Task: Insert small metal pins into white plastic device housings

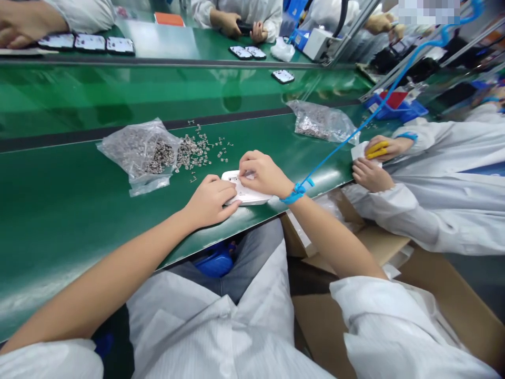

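A white plastic housing (252,197) lies on the green bench near its front edge. My left hand (211,200) grips its left side, thumb at the near edge and fingers over the top. Above the housing, my right hand (262,172) has its thumb and fingers pinched at the far part of the surface; whatever is between the fingertips is too small to make out. Just beyond lies a loose pile of small metal clips (193,152), spilling out of a clear plastic bag (136,150). A blue wrist strap (294,195) with a coiled cord circles my right wrist.
To the right, a co-worker's hands (373,163) hold a white part and a yellow-handled tool. Another bag of metal pieces (323,121) lies on the bench. The blue cord (355,131) crosses the space at right. Open cardboard boxes (355,247) stand below the edge.
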`<state>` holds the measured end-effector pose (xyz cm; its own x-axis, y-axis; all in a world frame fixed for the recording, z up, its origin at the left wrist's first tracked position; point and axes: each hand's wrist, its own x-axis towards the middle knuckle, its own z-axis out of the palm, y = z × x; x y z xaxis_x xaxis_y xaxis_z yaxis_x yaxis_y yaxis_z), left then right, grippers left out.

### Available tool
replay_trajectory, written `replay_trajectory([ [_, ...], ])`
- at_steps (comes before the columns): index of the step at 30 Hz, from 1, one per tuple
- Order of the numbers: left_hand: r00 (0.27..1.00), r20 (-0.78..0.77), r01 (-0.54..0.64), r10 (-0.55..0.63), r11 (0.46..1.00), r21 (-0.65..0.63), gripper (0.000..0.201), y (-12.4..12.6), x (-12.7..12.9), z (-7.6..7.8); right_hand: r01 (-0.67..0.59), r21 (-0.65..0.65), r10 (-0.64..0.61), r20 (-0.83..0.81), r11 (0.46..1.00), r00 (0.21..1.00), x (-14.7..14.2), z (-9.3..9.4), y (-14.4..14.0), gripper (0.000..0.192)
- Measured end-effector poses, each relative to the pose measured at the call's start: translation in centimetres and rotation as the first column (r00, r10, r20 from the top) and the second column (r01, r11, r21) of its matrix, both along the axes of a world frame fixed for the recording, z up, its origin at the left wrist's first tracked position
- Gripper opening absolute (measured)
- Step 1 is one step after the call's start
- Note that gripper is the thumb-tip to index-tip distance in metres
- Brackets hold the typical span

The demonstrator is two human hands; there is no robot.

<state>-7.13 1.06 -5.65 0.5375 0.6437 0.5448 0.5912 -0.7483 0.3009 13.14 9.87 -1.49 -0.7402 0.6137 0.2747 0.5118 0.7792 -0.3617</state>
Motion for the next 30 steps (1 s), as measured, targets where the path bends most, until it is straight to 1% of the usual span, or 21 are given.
replay_trajectory([
  [4,1.000,0.005,-0.004,0.004,1.000,0.011,0.022,-0.2,0.0,-0.1,0.055,-0.019,-0.055,0.022,0.998,0.998,-0.3,0.3,-0.1,0.009],
  [9,0.999,-0.010,-0.037,0.037,0.999,0.018,0.023,-0.3,0.1,0.0,0.108,-0.069,-0.103,0.070,0.992,0.992,-0.9,0.6,0.0,0.010],
  [14,0.998,-0.029,-0.060,0.060,0.998,0.013,0.025,-0.3,0.3,0.1,0.141,-0.075,-0.134,0.093,0.987,0.987,-1.0,0.5,-0.2,0.010],
  [17,0.996,-0.052,-0.067,0.067,0.998,0.008,0.026,-0.4,0.4,0.1,0.144,-0.031,-0.142,0.058,0.989,0.988,-0.6,0.1,-1.0,0.009],
  [22,0.995,-0.064,-0.074,0.073,0.997,-0.009,0.024,-0.5,0.5,0.2,0.143,0.062,-0.143,-0.002,0.988,0.990,0.3,-1.1,-2.6,0.018],
  [26,0.994,-0.078,-0.079,0.076,0.996,-0.033,0.024,-0.5,0.5,0.2,0.138,0.101,-0.136,-0.024,0.985,0.990,0.5,-1.8,-2.7,0.021],
  [30,0.991,-0.095,-0.096,0.093,0.995,-0.025,0.025,-0.6,0.6,0.1,0.123,0.105,-0.122,-0.018,0.987,0.992,0.3,-1.7,-2.5,0.023],
])
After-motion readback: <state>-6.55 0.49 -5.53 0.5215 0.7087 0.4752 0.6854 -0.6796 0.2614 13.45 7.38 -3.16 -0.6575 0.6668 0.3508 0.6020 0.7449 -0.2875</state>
